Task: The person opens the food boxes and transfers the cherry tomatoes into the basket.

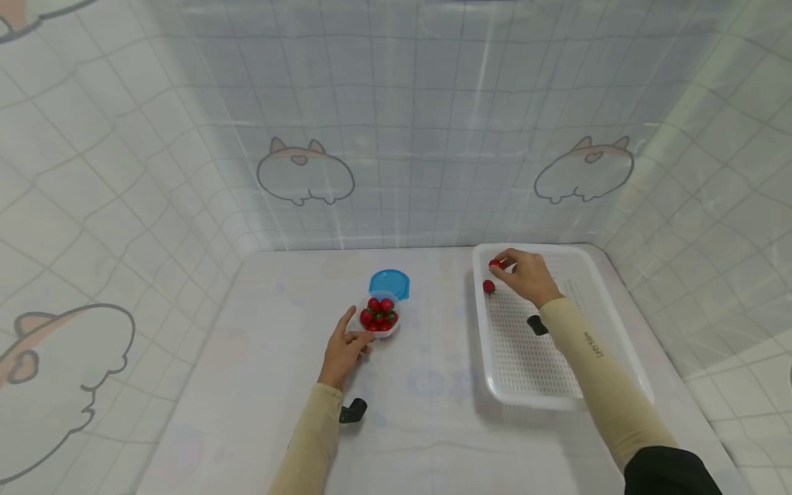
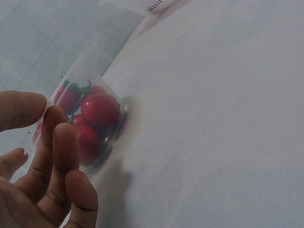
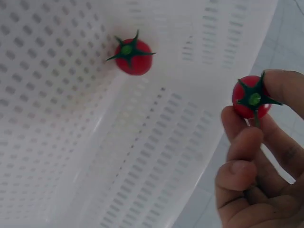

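Observation:
My left hand holds the rim of a small clear plastic container, thumb at its near edge and a finger along its left side. Several red cherry tomatoes with green tops fill that container, which stands on the table. Over the far left corner of a white perforated basket, my right hand pinches one cherry tomato between thumb and fingertips. Its green calyx faces the right wrist camera. Another cherry tomato lies on the basket floor by the left wall.
A blue lid lies just behind the container. White sheeting with grid lines and animal drawings encloses the table at the back and both sides. The basket stands on the right, its raised rim running all round.

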`<state>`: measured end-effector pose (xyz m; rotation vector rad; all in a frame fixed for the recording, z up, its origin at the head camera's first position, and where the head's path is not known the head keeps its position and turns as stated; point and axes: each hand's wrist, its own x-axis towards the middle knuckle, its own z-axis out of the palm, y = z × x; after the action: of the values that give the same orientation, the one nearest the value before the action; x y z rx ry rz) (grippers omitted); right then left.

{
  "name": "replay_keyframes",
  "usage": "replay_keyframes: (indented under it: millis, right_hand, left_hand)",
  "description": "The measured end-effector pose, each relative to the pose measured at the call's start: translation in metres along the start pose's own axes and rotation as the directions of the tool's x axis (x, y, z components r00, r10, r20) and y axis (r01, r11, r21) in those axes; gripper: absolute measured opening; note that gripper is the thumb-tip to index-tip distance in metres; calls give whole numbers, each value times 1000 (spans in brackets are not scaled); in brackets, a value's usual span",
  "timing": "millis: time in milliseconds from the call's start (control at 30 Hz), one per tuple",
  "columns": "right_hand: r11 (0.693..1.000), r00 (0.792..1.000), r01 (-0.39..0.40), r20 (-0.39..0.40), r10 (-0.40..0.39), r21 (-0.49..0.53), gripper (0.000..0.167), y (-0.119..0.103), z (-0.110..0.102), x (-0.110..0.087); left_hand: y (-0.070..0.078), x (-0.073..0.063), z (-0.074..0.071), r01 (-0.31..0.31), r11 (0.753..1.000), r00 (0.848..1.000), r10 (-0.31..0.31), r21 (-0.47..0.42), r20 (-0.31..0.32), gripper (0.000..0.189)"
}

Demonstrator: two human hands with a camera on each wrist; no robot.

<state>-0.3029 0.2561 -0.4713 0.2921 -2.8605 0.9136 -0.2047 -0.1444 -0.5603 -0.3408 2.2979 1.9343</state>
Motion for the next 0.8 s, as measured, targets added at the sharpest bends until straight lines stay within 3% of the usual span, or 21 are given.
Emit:
replay_keyframes:
  millis: [267,433,800]
  right_hand:
    - [997,995,-64,72,67,-31,31,14,2,-4]
    - [987,989,-113,85,124,-117,35,20,5,-5]
    - [966,976,-144,132,175,-215,38,43,19,4]
  left_hand:
    - [3,-2,0,2,1000,1000,-2,-3,7,73]
    - [2,-1,1,2,1000,1000,-2,3,2,71]
    - [-4,3,1,-4,1000,1000,4,7,-2,72]
